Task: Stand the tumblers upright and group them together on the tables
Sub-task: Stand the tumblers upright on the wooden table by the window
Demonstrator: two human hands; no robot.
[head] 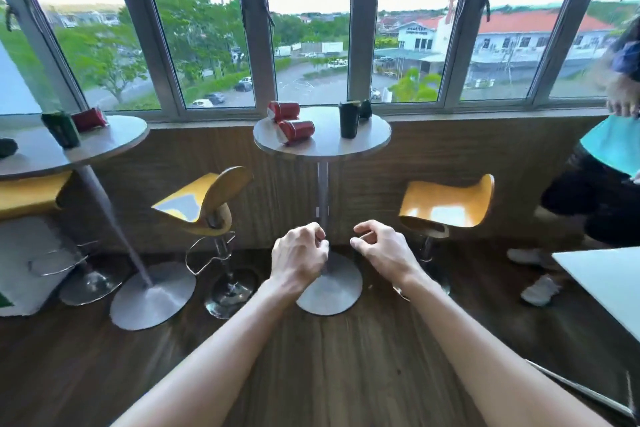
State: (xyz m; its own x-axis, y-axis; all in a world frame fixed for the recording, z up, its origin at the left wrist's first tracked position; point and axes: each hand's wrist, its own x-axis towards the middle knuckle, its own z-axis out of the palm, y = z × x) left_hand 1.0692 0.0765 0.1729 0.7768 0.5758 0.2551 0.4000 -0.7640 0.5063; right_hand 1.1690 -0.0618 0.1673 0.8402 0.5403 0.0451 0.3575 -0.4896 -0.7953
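Note:
On the round middle table (332, 149) two red tumblers lie on their sides, one at the back (284, 110) and one nearer (296, 131). A dark green tumbler (349, 119) stands upright to their right, with another dark one (365, 109) behind it. The left table (114, 135) holds a standing green tumbler (61, 129), a red tumbler (90, 119) lying down, and a dark object (7, 147) at the frame edge. My left hand (300, 253) and my right hand (381, 246) hover low in front of the middle table, fingers loosely curled, holding nothing.
Two yellow bar stools (204, 204) (446, 204) flank the middle table's pole. Another yellow stool (31, 194) sits under the left table. A person (609, 163) stands at the right by a white table corner (606, 274). Windows run behind the tables.

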